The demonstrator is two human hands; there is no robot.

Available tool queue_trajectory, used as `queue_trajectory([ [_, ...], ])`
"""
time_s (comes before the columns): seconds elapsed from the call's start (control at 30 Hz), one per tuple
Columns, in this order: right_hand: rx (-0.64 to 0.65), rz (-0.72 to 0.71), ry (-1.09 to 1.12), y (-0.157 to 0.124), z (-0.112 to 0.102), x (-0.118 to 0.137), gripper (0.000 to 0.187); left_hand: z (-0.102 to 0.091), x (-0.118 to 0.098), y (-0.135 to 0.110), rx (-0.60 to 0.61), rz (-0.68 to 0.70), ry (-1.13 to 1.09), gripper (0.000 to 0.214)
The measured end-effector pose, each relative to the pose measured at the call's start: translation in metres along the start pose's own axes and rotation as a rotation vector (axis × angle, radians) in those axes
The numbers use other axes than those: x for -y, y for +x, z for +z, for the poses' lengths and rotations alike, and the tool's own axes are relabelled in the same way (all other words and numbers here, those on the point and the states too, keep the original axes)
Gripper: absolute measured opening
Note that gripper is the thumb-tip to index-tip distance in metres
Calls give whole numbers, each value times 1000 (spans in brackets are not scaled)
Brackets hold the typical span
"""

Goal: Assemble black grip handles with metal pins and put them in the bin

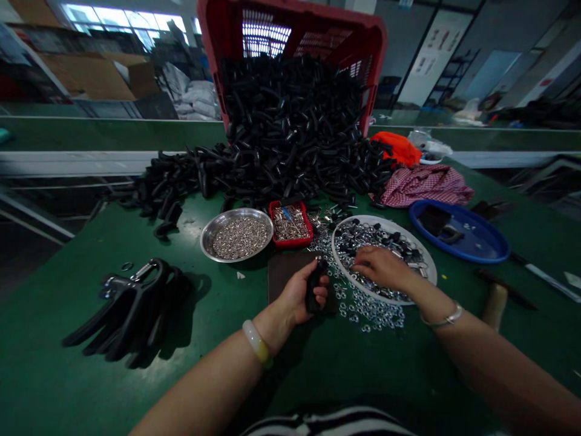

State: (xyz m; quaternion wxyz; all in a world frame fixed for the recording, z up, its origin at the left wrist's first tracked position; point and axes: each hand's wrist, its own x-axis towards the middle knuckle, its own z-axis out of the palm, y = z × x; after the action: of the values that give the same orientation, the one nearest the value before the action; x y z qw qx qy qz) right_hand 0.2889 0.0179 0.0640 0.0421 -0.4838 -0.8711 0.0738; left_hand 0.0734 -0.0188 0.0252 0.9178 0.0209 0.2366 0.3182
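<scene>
Right now your left hand (299, 293) is curled closed around a black plastic grip (315, 287), holding it upright just above a dark board (284, 272). Your right hand (381, 269) reaches into a white plate (433, 272), its fingers (358, 257) stretched out and lying over a mix of black and silver parts (376, 242). You can't tell whether those fingers have hold of anything. Loose silver rings (367, 312) spill across the green table (68, 321) on the near side of the plate.

To the left of the plate sit a red tray (309, 233) of small metal pieces and a steel bowl (206, 242) of tiny silver parts. Farther left, on the near side, lies a stack of black grips with metal clips (131, 309). At the far side, a red crate (290, 18) tips forward, with a big heap of black grips (290, 121) spreading out from its mouth across the table. Off to the right are a blue tray (481, 257), a checked pink cloth (424, 184), an orange cloth (398, 148) and a wooden-handled hammer (494, 306).
</scene>
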Motion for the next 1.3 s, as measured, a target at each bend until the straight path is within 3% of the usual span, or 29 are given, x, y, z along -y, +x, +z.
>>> queue_trajectory([
  [0.17,-227,53,276,0,-4,30,13,3,4,3,-10,-17,0,28],
  [0.23,-251,47,357,2,-2,48,17,5,6,4,-14,-2,0,28],
  [0.33,-260,-3,267,4,1,65,20,5,7,3,-35,12,11,29],
  [0.43,-242,-66,168,8,3,68,20,4,6,2,-64,36,14,31],
  [0.57,-276,-30,281,24,4,62,21,4,6,-2,-74,8,7,32],
  [0.67,-160,-41,407,49,8,59,19,1,9,-13,-32,-46,-41,31],
  [0.77,4,-190,489,78,15,66,23,-8,12,-35,0,-35,-103,29],
  [0.9,116,-422,300,106,30,102,27,-26,14,-74,2,-14,-160,33],
  [1.0,122,-322,60,116,44,135,27,-39,12,-97,-3,38,-208,36],
  [1.1,107,-200,-19,122,60,158,28,-48,9,-110,-26,97,-259,37],
  [1.2,100,-154,-24,127,71,169,25,-55,5,-115,-37,146,-291,34],
  [1.3,87,-151,-1,126,69,169,20,-59,1,-115,-53,191,-315,31],
])
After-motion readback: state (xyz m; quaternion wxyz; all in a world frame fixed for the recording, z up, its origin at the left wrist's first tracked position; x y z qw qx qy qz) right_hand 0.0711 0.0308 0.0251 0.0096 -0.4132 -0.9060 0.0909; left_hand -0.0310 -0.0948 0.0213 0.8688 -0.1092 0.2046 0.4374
